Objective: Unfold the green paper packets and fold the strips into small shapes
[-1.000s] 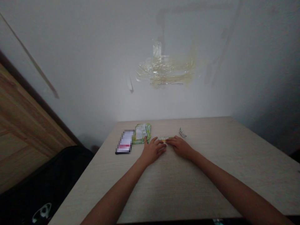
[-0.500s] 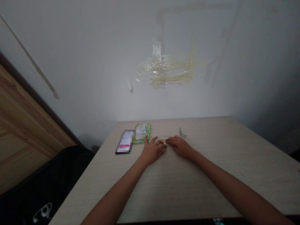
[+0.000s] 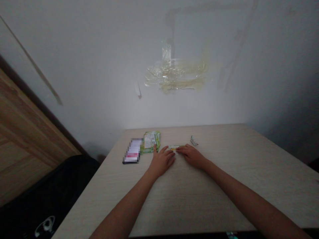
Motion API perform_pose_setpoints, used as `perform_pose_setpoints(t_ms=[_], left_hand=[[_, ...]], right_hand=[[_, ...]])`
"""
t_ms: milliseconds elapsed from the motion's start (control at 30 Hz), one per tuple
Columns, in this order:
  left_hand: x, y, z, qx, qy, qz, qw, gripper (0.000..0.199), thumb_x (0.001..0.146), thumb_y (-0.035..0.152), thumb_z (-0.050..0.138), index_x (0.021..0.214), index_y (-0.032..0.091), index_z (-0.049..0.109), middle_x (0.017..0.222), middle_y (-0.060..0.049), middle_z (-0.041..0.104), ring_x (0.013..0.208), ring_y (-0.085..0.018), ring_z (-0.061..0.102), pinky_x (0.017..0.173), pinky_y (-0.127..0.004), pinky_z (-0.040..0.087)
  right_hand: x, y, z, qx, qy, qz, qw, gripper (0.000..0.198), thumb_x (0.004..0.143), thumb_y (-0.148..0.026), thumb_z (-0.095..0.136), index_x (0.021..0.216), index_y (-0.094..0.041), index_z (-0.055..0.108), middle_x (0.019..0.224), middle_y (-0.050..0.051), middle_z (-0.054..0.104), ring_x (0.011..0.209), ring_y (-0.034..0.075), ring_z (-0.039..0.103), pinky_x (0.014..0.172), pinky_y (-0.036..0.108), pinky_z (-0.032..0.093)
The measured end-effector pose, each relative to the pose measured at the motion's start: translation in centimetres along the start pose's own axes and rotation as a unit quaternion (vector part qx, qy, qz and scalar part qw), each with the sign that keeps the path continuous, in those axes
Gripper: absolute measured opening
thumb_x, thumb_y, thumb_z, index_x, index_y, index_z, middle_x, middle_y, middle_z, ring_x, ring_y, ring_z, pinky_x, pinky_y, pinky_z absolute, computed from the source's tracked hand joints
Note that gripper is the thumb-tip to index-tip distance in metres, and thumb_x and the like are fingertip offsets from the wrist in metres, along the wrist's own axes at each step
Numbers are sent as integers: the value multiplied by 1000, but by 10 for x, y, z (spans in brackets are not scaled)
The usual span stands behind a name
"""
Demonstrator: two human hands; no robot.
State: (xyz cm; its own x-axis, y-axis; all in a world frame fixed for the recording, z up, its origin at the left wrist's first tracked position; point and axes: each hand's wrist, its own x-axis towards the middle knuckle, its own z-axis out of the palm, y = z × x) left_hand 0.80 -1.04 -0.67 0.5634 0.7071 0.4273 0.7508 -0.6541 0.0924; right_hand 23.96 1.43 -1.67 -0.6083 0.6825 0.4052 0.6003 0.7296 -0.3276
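Observation:
A narrow strip of green, white and yellow wrapper [image 3: 172,146], flat or folded, lies on the table between my hands. Over its near left side, my left hand [image 3: 161,162] rests with its fingers spread and stretched out, the fingertips touching the wrapper. My right hand [image 3: 192,156] has its fingers pressed together on the wrapper's right end, covering part of it; its thumb is hard to make out. Left of my hands sits a stack of green packets [image 3: 150,141] with printed labels, close to a finger of my left hand. A small crumpled wrapper [image 3: 193,140] lies just beyond my right hand.
A phone [image 3: 133,151] with a blurred, lit screen lies left of the stack. The pale wooden table [image 3: 224,149] meets a wall [image 3: 99,66] with patches of clear tape [image 3: 176,74]. A dark bag-like object [image 3: 64,186] and wooden panel [image 3: 22,132] are at left.
My left hand's fingers have drawn slightly back to the left and closer together over the wrapper. The right hand and the other things stay where they were.

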Motion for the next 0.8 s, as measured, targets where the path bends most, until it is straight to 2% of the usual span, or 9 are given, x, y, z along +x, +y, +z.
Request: perform_pose_setpoints(t_ms=[200,467,800], left_hand=[[0,-1,0,-4,-4,-13,1000,28,95,44,47,118,39,62,123,0,68,131,-28,47,109,-76,2],[1,-1,1,8,-8,-16,1000,27,94,46,49,116,44,64,124,2,66,132,-29,44,107,-78,3],[3,2,-4,43,14,-66,997,24,90,50,54,109,49,68,138,0,54,134,-34,40,106,-79,5]], right_hand=[[0,0,0,-1,1,-2,1000,42,90,-8,45,126,-22,63,128,6,64,114,21,55,102,42,42],[-1,-3,-3,5,-6,4,1000,49,86,-5,44,129,-20,60,129,7,64,115,21,54,102,42,42],[0,-6,-2,1,5,1,1000,41,88,-7,47,122,-23,66,128,7,65,111,22,55,100,43,44]])
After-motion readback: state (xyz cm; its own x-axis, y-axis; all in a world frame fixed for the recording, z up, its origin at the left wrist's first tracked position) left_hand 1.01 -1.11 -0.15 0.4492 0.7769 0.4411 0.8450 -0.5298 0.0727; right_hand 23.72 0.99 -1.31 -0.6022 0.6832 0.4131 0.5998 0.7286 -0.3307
